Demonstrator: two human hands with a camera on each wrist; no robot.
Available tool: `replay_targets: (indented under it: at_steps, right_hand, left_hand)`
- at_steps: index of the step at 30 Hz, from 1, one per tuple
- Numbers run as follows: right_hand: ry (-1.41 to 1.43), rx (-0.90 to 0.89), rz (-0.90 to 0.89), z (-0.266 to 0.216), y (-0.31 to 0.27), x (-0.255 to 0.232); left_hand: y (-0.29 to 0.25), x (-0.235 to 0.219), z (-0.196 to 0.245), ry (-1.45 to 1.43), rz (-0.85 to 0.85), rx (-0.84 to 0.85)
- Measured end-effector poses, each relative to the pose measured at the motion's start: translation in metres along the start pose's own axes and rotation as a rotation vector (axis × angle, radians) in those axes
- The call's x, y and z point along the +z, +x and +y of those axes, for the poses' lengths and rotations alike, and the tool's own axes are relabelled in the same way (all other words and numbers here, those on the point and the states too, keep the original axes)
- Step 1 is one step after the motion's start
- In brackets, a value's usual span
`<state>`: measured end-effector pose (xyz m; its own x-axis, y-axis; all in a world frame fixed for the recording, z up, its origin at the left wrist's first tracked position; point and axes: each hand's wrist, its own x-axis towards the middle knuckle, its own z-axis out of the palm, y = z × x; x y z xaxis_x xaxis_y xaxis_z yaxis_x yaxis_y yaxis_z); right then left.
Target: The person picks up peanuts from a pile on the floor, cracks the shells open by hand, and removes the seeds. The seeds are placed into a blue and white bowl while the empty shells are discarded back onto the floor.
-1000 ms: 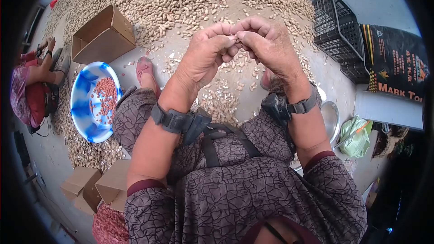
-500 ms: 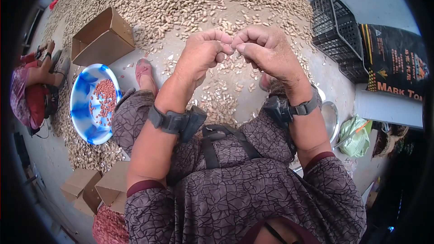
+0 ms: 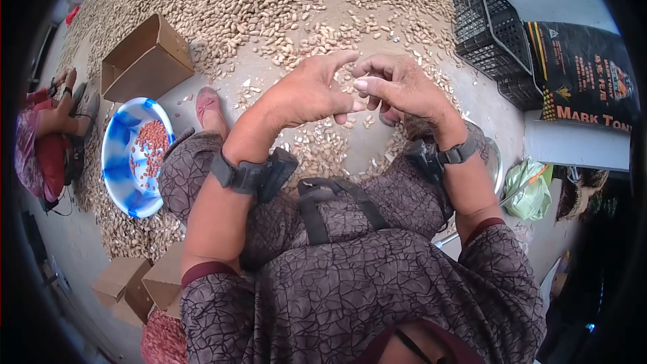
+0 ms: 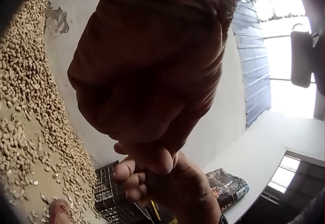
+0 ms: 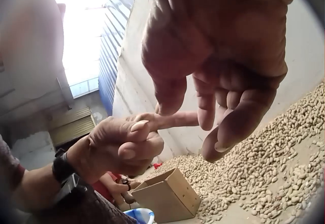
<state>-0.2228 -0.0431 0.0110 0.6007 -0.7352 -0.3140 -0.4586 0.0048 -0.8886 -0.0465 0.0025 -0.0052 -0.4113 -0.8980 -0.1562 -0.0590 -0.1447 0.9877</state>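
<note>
My left hand (image 3: 306, 94) is raised over the floor, index finger straight and thumb apart from it. In the right wrist view, the other fingers of this left hand (image 5: 119, 143) curl toward the palm; I cannot tell whether they enclose anything. Close beside it, my right hand (image 3: 408, 87) has loosely bent fingers and a gap between thumb and index. Nothing shows between the fingers of the right hand (image 5: 218, 82) in its wrist view. Below the hands lie broken peanut shells (image 3: 317, 152), and beyond them spreads a big heap of unshelled peanuts (image 3: 269, 0).
A blue-and-white basin (image 3: 116, 162) with reddish peanut kernels (image 3: 151, 141) stands to the left, near an open cardboard box (image 3: 145, 61). Black plastic crates (image 3: 488, 34) and a black printed sack (image 3: 586, 74) are at right. Another person (image 3: 50, 128) sits at far left.
The fingertips, pinched together in front of me earlier, have come apart. My left index finger has straightened and the right thumb and fingers have spread. The head view has shifted slightly.
</note>
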Motion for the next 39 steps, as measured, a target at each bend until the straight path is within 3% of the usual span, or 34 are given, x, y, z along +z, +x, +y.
replay_targets:
  at_steps: [1,8,12,15,18,24,31,34,39]
  right_hand:
    - [-0.042,-0.025,-0.04,-0.004,0.0,0.002]
    - [0.052,0.014,-0.125,-0.019,-0.009,0.01]
    - [-0.053,0.07,-0.099,-0.027,-0.015,0.006]
    - [-0.241,-0.046,-0.073,-0.035,-0.023,-0.005]
    - [-0.344,-0.044,-0.008,-0.058,-0.043,-0.025]
    - [-0.526,-0.073,0.117,-0.078,-0.069,-0.078]
    - [-0.451,0.085,0.168,-0.021,-0.052,-0.13]
    - [-0.416,0.198,0.16,0.014,-0.034,-0.139]
    - [-0.235,0.233,0.095,0.08,0.009,-0.134]
  left_hand:
    - [0.004,0.001,0.0,-0.027,-0.106,-0.01]
    - [0.004,0.006,0.0,-0.062,-0.167,0.074]
    - [-0.005,0.004,0.009,0.122,-0.07,0.08]
    - [-0.002,-0.006,0.004,0.124,0.016,-0.04]
    - [-0.009,-0.008,0.012,-0.106,0.05,-0.045]
    - [-0.015,-0.018,0.008,-0.162,0.097,-0.003]
    - [-0.027,-0.024,0.001,-0.195,0.128,-0.086]
    - [-0.033,-0.02,0.027,-0.273,0.133,-0.082]
    - [-0.021,-0.022,0.066,-0.468,0.047,0.009]
